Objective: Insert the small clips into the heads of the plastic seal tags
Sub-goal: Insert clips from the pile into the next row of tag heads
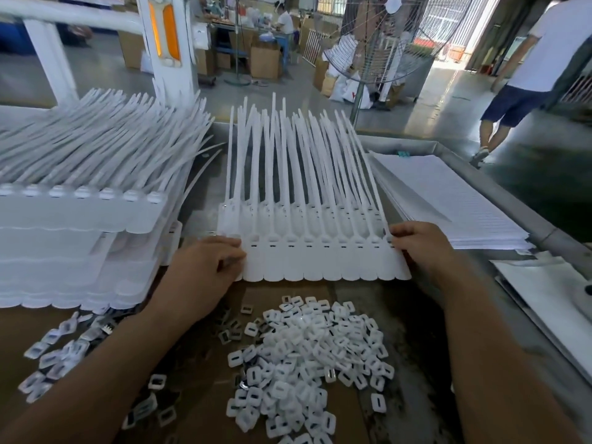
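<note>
A joined strip of white plastic seal tags (320, 261) lies across the table's middle, heads toward me, long tails fanning away. It rests on another strip (272, 213) just behind. My left hand (205, 270) grips the strip's left end with curled fingers. My right hand (423, 248) pinches its right end. A heap of small white square clips (307, 357) with dark slots sits in front of the strip, between my forearms.
A tall stack of tag strips (80, 225) fills the left side. Loose clips (54, 350) lie at the near left. A stack of white sheets (448, 193) sits at the right. A fan (384, 36) stands beyond the table; a person (531, 68) walks at the far right.
</note>
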### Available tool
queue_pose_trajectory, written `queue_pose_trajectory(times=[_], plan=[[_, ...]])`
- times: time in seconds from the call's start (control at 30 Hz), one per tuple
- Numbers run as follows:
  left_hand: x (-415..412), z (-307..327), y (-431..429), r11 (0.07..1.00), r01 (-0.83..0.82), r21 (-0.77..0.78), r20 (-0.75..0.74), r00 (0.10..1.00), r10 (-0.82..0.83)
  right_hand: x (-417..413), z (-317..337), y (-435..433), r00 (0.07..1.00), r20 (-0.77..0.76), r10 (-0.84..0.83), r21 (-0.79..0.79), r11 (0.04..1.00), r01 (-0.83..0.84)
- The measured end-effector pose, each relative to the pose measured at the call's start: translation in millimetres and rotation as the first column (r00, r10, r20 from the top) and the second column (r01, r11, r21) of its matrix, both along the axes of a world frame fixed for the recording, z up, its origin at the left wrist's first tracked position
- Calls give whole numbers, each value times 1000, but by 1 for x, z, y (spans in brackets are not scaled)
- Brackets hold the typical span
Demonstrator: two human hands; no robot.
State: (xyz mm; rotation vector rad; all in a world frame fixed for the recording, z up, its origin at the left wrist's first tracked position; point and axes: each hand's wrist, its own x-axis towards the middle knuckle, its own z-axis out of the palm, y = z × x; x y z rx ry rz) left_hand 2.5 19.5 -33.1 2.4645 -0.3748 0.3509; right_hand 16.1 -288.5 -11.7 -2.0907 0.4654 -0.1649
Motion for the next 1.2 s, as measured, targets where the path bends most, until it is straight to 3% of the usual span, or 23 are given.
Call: queue_pose_trajectory(times=[0.13,0.2,0.3,0.4,0.5,0.6,0.8,0.97,1.2], plan=[[-2,1,1,1000,-23,19,27,999,23,0,-1,0,1000,-5,18,-44,999,-18],[-2,0,1,999,-26,29,35,999,25,1,-1,3,1000,22,4,-189,982,0],[-2,0,1,998,-21,67,56,998,17,2,8,22,981,185,61,-393,919,17],[-1,-3,1,998,-11,55,44,999,9,-5,22,57,908,236,345,-373,895,-243],[-1,-6,1,997,36,69,44,998,-39,-18,26,94,741,78,667,-405,700,-588],[0,-6,0,992,47,120,44,998,-53,-26,20,115,617,18,787,-379,576,-724],[-1,-6,-1,993,47,108,-4,999,-46,-37,11,142,527,-58,848,-471,443,-763],[0,-6,0,996,37,82,-43,999,-33,-40,2,156,588,-121,800,-556,436,-707],[1,-5,0,992,19,126,13,1000,-21,-41,-3,158,553,-97,828,-477,449,-755]])
